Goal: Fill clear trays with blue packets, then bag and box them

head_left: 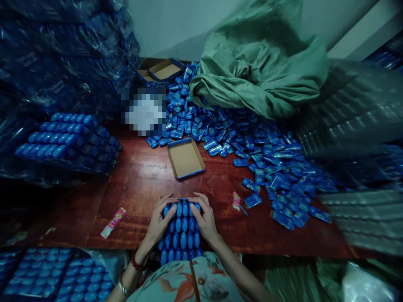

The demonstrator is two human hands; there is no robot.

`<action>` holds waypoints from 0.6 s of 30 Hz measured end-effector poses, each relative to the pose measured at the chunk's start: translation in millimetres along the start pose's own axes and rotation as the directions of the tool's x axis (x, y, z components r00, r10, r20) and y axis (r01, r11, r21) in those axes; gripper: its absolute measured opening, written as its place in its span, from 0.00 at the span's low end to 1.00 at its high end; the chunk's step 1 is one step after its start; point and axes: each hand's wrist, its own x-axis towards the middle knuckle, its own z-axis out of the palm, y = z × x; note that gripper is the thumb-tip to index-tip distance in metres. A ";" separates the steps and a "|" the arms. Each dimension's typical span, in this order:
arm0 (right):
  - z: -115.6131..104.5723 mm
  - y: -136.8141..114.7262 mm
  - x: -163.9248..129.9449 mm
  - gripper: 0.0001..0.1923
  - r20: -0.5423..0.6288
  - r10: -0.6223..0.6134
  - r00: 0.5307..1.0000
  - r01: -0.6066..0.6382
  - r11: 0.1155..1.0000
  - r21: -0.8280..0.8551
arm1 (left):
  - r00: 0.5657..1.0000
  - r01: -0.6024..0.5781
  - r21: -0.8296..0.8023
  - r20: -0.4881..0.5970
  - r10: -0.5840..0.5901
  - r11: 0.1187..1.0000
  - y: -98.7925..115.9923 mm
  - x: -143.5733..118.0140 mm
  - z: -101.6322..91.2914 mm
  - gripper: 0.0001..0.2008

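Observation:
Rows of glossy blue oval-topped containers (183, 239) lie packed together at the table's front edge, against the floral clothing. My left hand (161, 218) is closed round the far left corner of this block, with the thumb on the tops. Round the far right corner my right hand (203, 216) grips it the same way. The fingertips are partly hidden behind the far side, so I cannot tell whether a tray holds the rows. Just beyond the hands sits a shallow cardboard tray (186, 158) with blue edges, its brown inside showing.
Loose blue containers (261, 155) spread over the back and right of the red-brown table (135, 167), beneath a green sack (252, 71). Wrapped stacks (66, 142) stand at left. Pink wrappers (113, 222) lie on both sides. More packed rows (85, 279) are below left.

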 end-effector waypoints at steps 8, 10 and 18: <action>16.5 13.8 4.8 0.14 -0.042 0.077 0.996 -0.076 0.997 0.019 | 0.985 0.043 -0.032 -0.165 -0.048 0.999 -11.5 10.5 10.0 0.16; 21.7 18.1 7.0 0.17 -0.072 0.108 0.991 -0.105 0.993 0.052 | 0.966 0.058 -0.103 -0.246 -0.082 0.993 -12.7 14.2 13.7 0.20; -0.9 2.1 -18.2 0.28 0.046 -0.008 0.999 0.002 0.992 0.126 | 0.983 0.093 -0.232 -0.132 -0.126 0.968 -15.0 -9.3 -5.2 0.29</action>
